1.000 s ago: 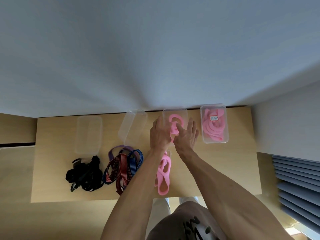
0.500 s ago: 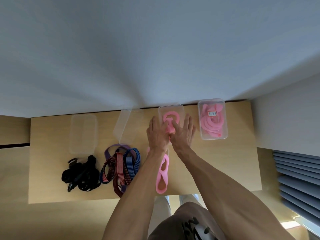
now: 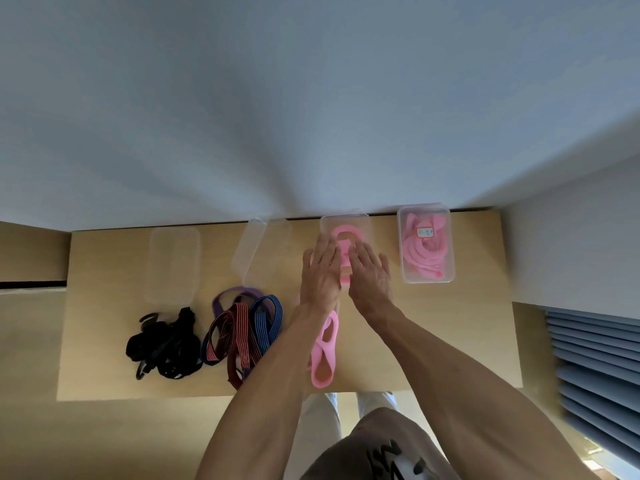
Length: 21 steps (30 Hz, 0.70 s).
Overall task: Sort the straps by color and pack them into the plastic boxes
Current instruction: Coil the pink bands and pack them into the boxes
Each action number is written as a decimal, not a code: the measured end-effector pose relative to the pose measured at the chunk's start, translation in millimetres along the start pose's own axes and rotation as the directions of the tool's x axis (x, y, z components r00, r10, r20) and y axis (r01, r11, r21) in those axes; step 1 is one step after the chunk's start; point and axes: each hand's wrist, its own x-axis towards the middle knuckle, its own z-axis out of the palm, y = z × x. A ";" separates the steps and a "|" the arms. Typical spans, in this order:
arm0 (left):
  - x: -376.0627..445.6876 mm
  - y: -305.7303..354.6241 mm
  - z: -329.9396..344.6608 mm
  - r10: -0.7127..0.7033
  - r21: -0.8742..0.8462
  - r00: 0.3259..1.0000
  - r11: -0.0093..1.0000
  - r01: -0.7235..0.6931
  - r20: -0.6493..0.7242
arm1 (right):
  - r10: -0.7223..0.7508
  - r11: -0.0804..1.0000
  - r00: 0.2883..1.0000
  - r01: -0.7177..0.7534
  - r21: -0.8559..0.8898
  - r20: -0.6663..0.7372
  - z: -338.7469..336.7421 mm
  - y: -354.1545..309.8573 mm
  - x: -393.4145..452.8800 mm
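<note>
Head view: hands (image 3: 346, 271) hide box's (image 3: 363, 223) pink strap (image 3: 343, 233).

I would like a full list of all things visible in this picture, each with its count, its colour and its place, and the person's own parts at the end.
clear plastic boxes: four, transparent, in a row along the far edge of the table.
pink rubber straps in the rightmost box: several, pink, coiled; a small label is on the box.
pink strap in the third box: pink, under both hands.
loose pink strap: pink, near the front edge.
striped elastic straps: a pile, red, blue and purple, centre left.
black straps: a pile, black, far left.
wooden table: one, light brown.
window blind: grey-blue, right.
left hand: flat, pressing into the third box.
right hand: flat, pressing beside it.
</note>
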 end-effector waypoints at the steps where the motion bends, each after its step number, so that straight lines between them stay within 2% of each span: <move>1: 0.0 0.1 2.2 0.002 0.041 1.000 0.999 -0.002 0.012 | -0.004 1.000 1.000 0.004 0.000 0.020 -0.2 -0.6 2.1; 4: 0.3 1.2 1.5 0.002 0.073 1.000 0.997 -0.003 0.009 | -0.019 0.999 1.000 0.019 0.026 -0.013 -3.2 -4.1 3.8; 7: -5.6 0.7 -8.9 -0.019 0.013 1.000 1.000 0.019 -0.019 | 0.011 0.999 0.997 -0.009 0.035 -0.074 -10.1 -6.6 -1.9; 10: -22.3 4.0 -22.2 -0.151 -0.028 0.988 0.988 0.151 -0.001 | 0.173 0.981 0.981 -0.163 0.107 -0.084 -21.1 -6.3 -15.5; 14: -57.4 9.2 -36.9 -0.306 -0.206 0.944 0.923 0.326 0.126 | 0.227 0.953 0.970 -0.201 0.228 -0.091 -30.2 -17.4 -47.2; 16: -79.0 9.9 -39.7 -0.330 -0.265 0.931 0.894 0.361 0.153 | 0.280 0.910 0.959 -0.256 0.326 -0.030 -30.6 -24.7 -64.8; 18: -100.5 9.6 -38.3 -0.404 -0.339 0.900 0.834 0.435 0.163 | 0.310 0.871 0.945 -0.326 0.367 0.105 -27.6 -30.7 -81.3; 21: -116.2 7.0 -22.2 -0.454 -0.283 0.854 0.810 0.514 0.253 | 0.331 0.797 0.903 -0.422 0.431 0.273 -14.6 -38.3 -97.7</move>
